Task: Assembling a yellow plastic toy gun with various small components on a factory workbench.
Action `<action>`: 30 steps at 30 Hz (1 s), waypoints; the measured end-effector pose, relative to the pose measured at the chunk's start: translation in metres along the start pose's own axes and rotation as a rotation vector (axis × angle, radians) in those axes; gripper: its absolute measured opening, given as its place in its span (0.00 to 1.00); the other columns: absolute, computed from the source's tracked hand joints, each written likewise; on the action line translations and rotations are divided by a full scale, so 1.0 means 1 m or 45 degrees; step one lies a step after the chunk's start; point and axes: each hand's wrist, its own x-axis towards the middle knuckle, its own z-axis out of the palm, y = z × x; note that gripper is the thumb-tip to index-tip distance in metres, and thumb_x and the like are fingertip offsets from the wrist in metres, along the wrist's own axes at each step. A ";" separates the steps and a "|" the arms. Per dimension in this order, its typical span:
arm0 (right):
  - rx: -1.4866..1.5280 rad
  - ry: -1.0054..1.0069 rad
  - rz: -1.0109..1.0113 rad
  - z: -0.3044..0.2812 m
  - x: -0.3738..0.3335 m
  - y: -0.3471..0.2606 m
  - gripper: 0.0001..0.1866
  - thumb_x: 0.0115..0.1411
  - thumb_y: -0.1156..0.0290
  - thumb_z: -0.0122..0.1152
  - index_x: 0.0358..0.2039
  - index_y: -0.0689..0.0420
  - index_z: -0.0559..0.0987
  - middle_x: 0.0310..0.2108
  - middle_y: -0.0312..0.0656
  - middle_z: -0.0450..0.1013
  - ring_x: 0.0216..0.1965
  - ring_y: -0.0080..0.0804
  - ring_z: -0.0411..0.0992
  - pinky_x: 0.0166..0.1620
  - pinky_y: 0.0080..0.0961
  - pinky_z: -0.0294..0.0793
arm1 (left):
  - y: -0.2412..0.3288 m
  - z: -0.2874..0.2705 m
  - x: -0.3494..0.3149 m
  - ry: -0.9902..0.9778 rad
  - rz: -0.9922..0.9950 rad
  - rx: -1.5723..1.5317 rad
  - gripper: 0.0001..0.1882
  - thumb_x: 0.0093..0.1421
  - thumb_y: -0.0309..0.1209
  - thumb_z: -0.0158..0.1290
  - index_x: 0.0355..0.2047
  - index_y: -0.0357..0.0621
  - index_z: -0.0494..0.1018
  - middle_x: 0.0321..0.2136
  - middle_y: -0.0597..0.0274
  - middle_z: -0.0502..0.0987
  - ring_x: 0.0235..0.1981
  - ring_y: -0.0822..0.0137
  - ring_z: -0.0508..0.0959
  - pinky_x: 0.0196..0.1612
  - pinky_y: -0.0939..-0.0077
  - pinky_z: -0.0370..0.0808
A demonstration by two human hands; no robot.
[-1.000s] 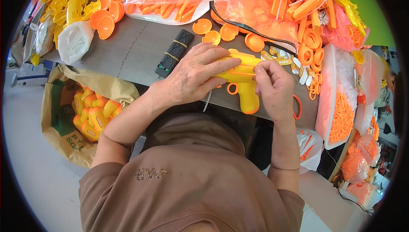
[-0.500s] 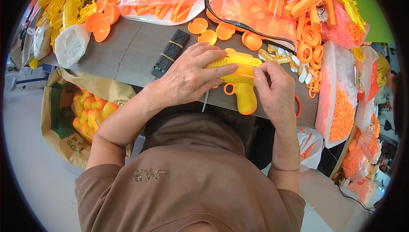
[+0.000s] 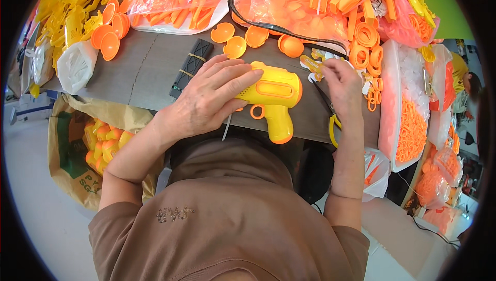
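Observation:
A yellow toy gun [image 3: 279, 118] with an orange muzzle rim and orange trigger lies on its side at the table's near edge, grip toward me. My left hand [image 3: 209, 92] is closed over its rear end, fingers across the body. To the right, my right hand [image 3: 341, 82] hovers over a small pile of shiny oval labels [image 3: 311, 65], thumb and fingers pinched together; what they hold, if anything, I cannot make out. Beside that forearm lies a pair of scissors [image 3: 333, 130] with yellow handles and dark blades.
Orange cups [image 3: 235, 47] and bagged orange parts [image 3: 294, 7] line the back. A black banded block [image 3: 192, 68] lies left of my hand. Yellow parts [image 3: 72, 12] are heaped far left, above a paper bag [image 3: 64, 167] of toys. A tub [image 3: 388, 121] stands right.
My right hand has left the toy gun's front and moved to the labels, uncovering the muzzle and scissors. My left hand stays on the gun. The whole view has shifted slightly.

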 end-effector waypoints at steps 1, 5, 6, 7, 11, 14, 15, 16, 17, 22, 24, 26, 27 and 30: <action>-0.085 -0.010 -0.187 0.003 0.001 0.007 0.11 0.55 0.71 0.59 0.36 0.64 0.76 0.25 0.39 0.68 0.23 0.24 0.67 0.29 0.21 0.66 | 0.001 -0.001 -0.001 0.001 0.003 -0.002 0.32 0.48 0.24 0.58 0.56 0.40 0.64 0.48 0.51 0.71 0.49 0.52 0.70 0.55 0.54 0.64; -0.346 0.053 -0.246 0.009 0.004 0.000 0.10 0.53 0.72 0.60 0.33 0.64 0.76 0.30 0.44 0.70 0.28 0.33 0.72 0.34 0.27 0.69 | 0.002 -0.003 -0.002 0.019 -0.074 0.027 0.32 0.48 0.23 0.58 0.56 0.40 0.64 0.48 0.52 0.71 0.50 0.52 0.70 0.56 0.53 0.64; -0.345 0.053 -0.246 0.011 0.006 0.002 0.10 0.53 0.72 0.60 0.33 0.64 0.76 0.30 0.44 0.70 0.28 0.33 0.72 0.34 0.27 0.69 | 0.002 -0.004 -0.003 0.014 -0.096 0.046 0.32 0.48 0.23 0.58 0.56 0.40 0.65 0.48 0.52 0.71 0.50 0.52 0.70 0.56 0.53 0.64; -0.426 0.035 -0.288 0.014 0.007 0.007 0.09 0.53 0.72 0.60 0.33 0.64 0.76 0.31 0.44 0.70 0.30 0.35 0.73 0.35 0.28 0.70 | 0.003 -0.004 -0.003 0.013 -0.096 0.047 0.32 0.48 0.23 0.58 0.56 0.40 0.65 0.48 0.52 0.71 0.50 0.52 0.70 0.56 0.53 0.64; -0.451 -0.074 -0.259 0.013 0.011 0.009 0.09 0.52 0.72 0.60 0.32 0.64 0.76 0.32 0.46 0.70 0.31 0.37 0.74 0.36 0.30 0.71 | 0.008 -0.007 -0.001 0.052 -0.106 0.104 0.32 0.47 0.24 0.59 0.55 0.41 0.66 0.49 0.52 0.71 0.50 0.51 0.70 0.55 0.53 0.64; -0.348 0.088 -0.304 0.017 0.010 0.016 0.10 0.51 0.71 0.61 0.31 0.64 0.75 0.31 0.46 0.70 0.30 0.37 0.73 0.36 0.29 0.71 | 0.014 -0.007 0.004 0.102 -0.083 0.113 0.32 0.46 0.26 0.60 0.55 0.42 0.66 0.49 0.52 0.70 0.50 0.50 0.70 0.55 0.53 0.65; -0.347 0.087 -0.306 0.017 0.010 0.016 0.10 0.51 0.71 0.61 0.31 0.64 0.75 0.31 0.46 0.70 0.30 0.37 0.73 0.36 0.29 0.71 | 0.015 -0.007 0.005 0.125 -0.062 0.105 0.32 0.46 0.27 0.60 0.54 0.42 0.67 0.49 0.52 0.70 0.49 0.50 0.70 0.55 0.53 0.65; -0.349 0.027 -0.267 0.015 0.011 0.016 0.10 0.51 0.71 0.61 0.31 0.64 0.75 0.32 0.46 0.69 0.30 0.37 0.73 0.36 0.29 0.71 | 0.016 -0.006 0.007 0.125 -0.063 0.106 0.32 0.46 0.27 0.60 0.54 0.42 0.67 0.49 0.52 0.70 0.49 0.50 0.70 0.55 0.53 0.65; -0.350 -0.032 -0.229 0.014 0.011 0.016 0.10 0.51 0.71 0.62 0.31 0.64 0.75 0.32 0.47 0.69 0.30 0.37 0.73 0.36 0.29 0.71 | 0.018 -0.006 0.009 0.125 -0.053 0.107 0.30 0.47 0.28 0.61 0.53 0.41 0.68 0.49 0.51 0.71 0.50 0.50 0.70 0.56 0.52 0.65; -0.315 -0.012 -0.222 0.015 0.011 0.013 0.09 0.51 0.72 0.62 0.30 0.63 0.74 0.32 0.45 0.69 0.30 0.36 0.72 0.36 0.29 0.70 | 0.020 -0.003 0.010 0.105 -0.060 0.138 0.28 0.48 0.29 0.61 0.51 0.40 0.70 0.50 0.50 0.71 0.51 0.50 0.71 0.56 0.51 0.65; -0.308 0.005 -0.232 0.014 0.010 0.009 0.09 0.51 0.73 0.62 0.30 0.63 0.74 0.31 0.44 0.68 0.29 0.34 0.72 0.35 0.28 0.70 | 0.018 -0.002 0.008 0.116 -0.062 0.132 0.27 0.47 0.29 0.61 0.50 0.40 0.70 0.49 0.51 0.71 0.51 0.50 0.71 0.56 0.51 0.65; -0.125 0.008 -0.190 0.011 0.008 0.007 0.07 0.51 0.74 0.61 0.28 0.63 0.74 0.29 0.41 0.68 0.28 0.28 0.70 0.34 0.24 0.68 | 0.016 -0.003 0.007 0.106 -0.054 0.146 0.27 0.47 0.29 0.61 0.49 0.41 0.71 0.49 0.51 0.71 0.51 0.50 0.71 0.56 0.51 0.65; -0.124 0.008 -0.191 0.009 0.008 0.009 0.07 0.51 0.74 0.61 0.28 0.63 0.74 0.29 0.41 0.68 0.28 0.28 0.70 0.34 0.24 0.68 | 0.015 -0.004 0.007 0.095 -0.044 0.158 0.26 0.47 0.29 0.61 0.49 0.41 0.71 0.50 0.51 0.71 0.51 0.51 0.71 0.56 0.51 0.64; 0.011 0.016 -0.151 0.005 0.009 0.014 0.05 0.52 0.75 0.61 0.28 0.63 0.75 0.27 0.37 0.69 0.27 0.22 0.67 0.33 0.20 0.66 | 0.013 -0.004 0.004 0.085 -0.046 0.182 0.25 0.47 0.29 0.61 0.48 0.42 0.72 0.50 0.51 0.71 0.51 0.51 0.71 0.56 0.50 0.64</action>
